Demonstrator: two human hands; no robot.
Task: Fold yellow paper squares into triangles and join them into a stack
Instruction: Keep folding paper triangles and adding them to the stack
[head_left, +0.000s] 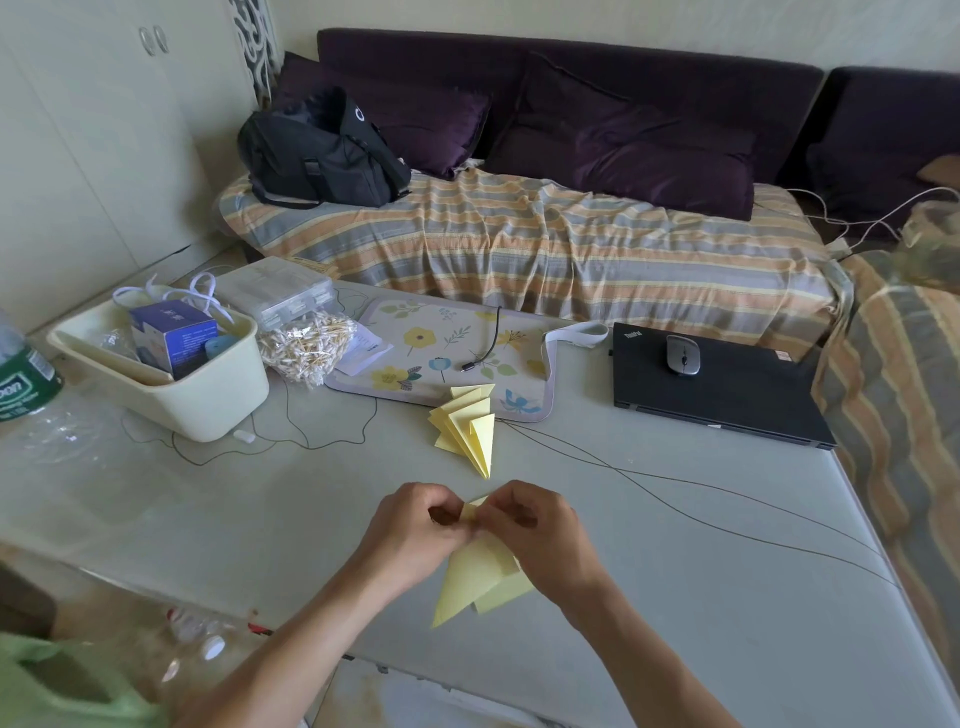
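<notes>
Behind everything, a dark purple sofa (571, 104) runs along the back wall, its seat covered by a striped orange, grey and yellow blanket (519, 244), with a black bag (322, 156) sitting on the sofa's left end. In front of it, a pale glass-topped table (260, 519) fills most of the view, its left and near edges cut off by the frame. On the table's right side lies a closed black laptop (717, 395) with a grey mouse (682, 354) on its lid. A floral mat (447, 353) lies at the middle back, and a cream plastic tub (171, 384) holding a blue box stands to the left, with a bag of cotton swabs (306, 348) beside it. Thin dark cables (675, 483) trail across the tabletop. Near the mat's front edge rests a stack of joined yellow triangles (467, 426), fanned out and well apart from the hands. Close to the viewer, both bare hands meet over a folded yellow paper piece (478, 577). The left hand (410, 530) and right hand (540, 530) have their fingers curled in, pinching the paper's upper end between them; the fingertips hide that part, so the fold there cannot be made out. The paper's lower points hang free toward the viewer.
</notes>
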